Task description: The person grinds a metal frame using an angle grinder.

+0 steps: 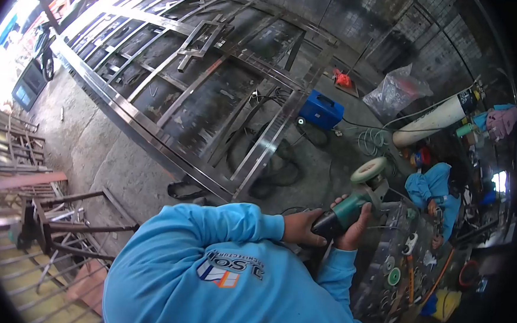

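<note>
In front of my chest, both hands hold a green and black angle grinder (pixel 347 214). A pale round disc (pixel 368 169) is mounted at its head, tilted up and away from me. My left hand (pixel 303 226) is closed around the dark rear end of the body. My right hand (pixel 355 228) wraps the near side, its thumb along the green casing. Some fingertips show beyond the tool; the rest of the fingers are hidden behind it. The disc touches nothing.
A large metal frame (pixel 183 92) fills the floor ahead. Beyond the grinder stand a blue machine (pixel 321 110) and a white gas cylinder (pixel 429 120). To the right, another person (pixel 431 187) in blue is near discs and a hammer (pixel 410 259). Metal scraps (pixel 68 221) lie left.
</note>
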{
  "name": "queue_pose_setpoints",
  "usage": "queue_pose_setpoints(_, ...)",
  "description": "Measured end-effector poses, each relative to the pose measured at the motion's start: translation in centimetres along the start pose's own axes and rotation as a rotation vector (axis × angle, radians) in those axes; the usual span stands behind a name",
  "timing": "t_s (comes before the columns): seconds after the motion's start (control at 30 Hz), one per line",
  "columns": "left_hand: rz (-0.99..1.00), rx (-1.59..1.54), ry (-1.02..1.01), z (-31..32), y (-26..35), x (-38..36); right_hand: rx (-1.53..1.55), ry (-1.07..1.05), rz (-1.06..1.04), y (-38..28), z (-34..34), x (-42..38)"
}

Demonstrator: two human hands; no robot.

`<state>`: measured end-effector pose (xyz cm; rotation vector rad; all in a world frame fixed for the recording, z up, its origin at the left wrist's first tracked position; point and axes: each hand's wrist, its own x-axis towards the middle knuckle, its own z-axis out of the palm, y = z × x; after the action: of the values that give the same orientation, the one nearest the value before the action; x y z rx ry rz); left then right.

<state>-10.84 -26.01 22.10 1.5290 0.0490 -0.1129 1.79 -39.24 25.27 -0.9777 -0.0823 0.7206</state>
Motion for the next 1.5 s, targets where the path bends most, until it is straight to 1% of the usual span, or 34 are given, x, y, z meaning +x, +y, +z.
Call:
queue_pose_setpoints(0.03, -0.016, 0.009, 0.021, -2.2, -0.4, -1.9, 0.016, -0.026, 0.040, 1.8, 2.0, 0.3)
queue_pose_setpoints(0.07, -0.028, 0.018, 0.041, -4.5, -0.8, -4.1, 0.039, -0.008, 0.027, 4.2, 4.1, 0.3)
queue_pose_setpoints(0.1, -0.042, 0.013, 0.059, -5.9, -0.9, -6.5, 0.032, 0.024, 0.074, 6.5, 5.0, 0.6)
queue_pose_setpoints(0.2, -0.196, 0.004, 0.063, -11.5, 1.7, -12.4, 0.020, -0.040, 0.120, 10.4, 10.9, 0.6)
queue_pose_setpoints(0.27, -0.157, 0.057, 0.108, -13.9, 1.2, -14.2, 0.041, -0.073, 0.149, 12.5, 14.0, 0.8)
queue_pose_setpoints(0.37, -0.100, 0.131, 0.138, -17.5, 1.2, -16.1, 0.089, -0.211, 0.177, 14.0, 17.6, 1.5)
queue_pose_setpoints(0.4, -0.074, 0.149, 0.146, -18.6, 1.4, -16.3, 0.098, -0.094, 0.114, 14.7, 19.0, 1.8)
queue_pose_setpoints(0.5, -0.163, 0.139, 0.149, -21.9, 1.7, -16.4, 0.088, -0.069, 0.079, 16.3, 21.3, 4.0)
queue_pose_setpoints(0.53, -0.263, 0.306, 0.184, -22.9, 3.2, -16.5, 0.089, -0.099, 0.064, 17.0, 22.0, 4.7)
queue_pose_setpoints(0.6, -0.141, 0.571, 0.400, -23.6, 3.5, -16.1, 0.109, -0.175, 0.023, 18.4, 24.0, 7.0)
queue_pose_setpoints(0.67, -0.146, 0.770, 0.558, -25.0, 3.7, -15.9, 0.084, -0.215, -0.050, 20.4, 26.3, 9.5)
queue_pose_setpoints(0.73, -0.285, 0.653, 0.580, -27.0, 4.8, -16.3, 0.087, -0.182, -0.116, 21.8, 29.1, 10.0)
queue_pose_setpoints(0.8, -0.351, 0.668, 0.588, -29.0, 7.3, -16.6, 0.090, -0.110, -0.177, 21.5, 32.3, 10.1)
queue_pose_setpoints(0.9, -0.263, 0.800, 0.538, -32.5, 9.5, -17.8, 0.005, -0.024, -0.158, 23.7, 35.3, 11.6)
queue_pose_setpoints(0.93, -0.230, 0.814, 0.509, -34.1, 9.6, -18.2, 0.061, -0.060, -0.158, 24.5, 36.2, 12.4)
queue_pose_setpoints(1.0, -0.234, 0.907, 0.487, -36.7, 10.0, -18.1, 0.176, -0.118, -0.159, 26.5, 37.7, 13.9)
queue_pose_setpoints(1.03, -0.238, 0.950, 0.469, -38.1, 9.8, -18.2, 0.223, -0.077, -0.148, 26.8, 38.5, 14.0)
queue_pose_setpoints(1.07, -0.160, 1.032, 0.422, -40.1, 9.1, -18.4, 0.273, -0.034, -0.142, 26.5, 39.4, 13.9)
queue_pose_setpoints(1.1, -0.133, 1.056, 0.391, -41.6, 8.6, -18.2, 0.323, 0.007, -0.149, 26.7, 40.3, 14.2)
queue_pose_setpoints(1.17, -0.078, 1.102, 0.320, -44.5, 7.8, -17.4, 0.462, 0.026, -0.250, 29.6, 41.5, 16.2)
queue_pose_setpoints(1.2, -0.079, 1.111, 0.267, -45.9, 7.1, -16.6, 0.517, 0.030, -0.289, 31.0, 41.4, 17.4)
queue_pose_setpoints(1.3, -0.132, 1.166, 0.144, -50.1, 4.4, -14.4, 0.661, 0.143, -0.254, 35.6, 40.9, 21.3)
queue_pose_setpoints(1.37, -0.170, 1.219, 0.046, -52.0, 2.3, -12.0, 0.660, 0.200, -0.278, 37.3, 40.2, 22.7)
queue_pose_setpoints(1.43, -0.123, 1.254, 0.003, -53.8, -1.0, -9.3, 0.628, 0.267, -0.304, 38.4, 38.0, 24.9)
queue_pose_setpoints(1.5, -0.127, 1.247, -0.051, -55.5, -4.1, -6.9, 0.612, 0.333, -0.323, 41.1, 36.6, 27.5)
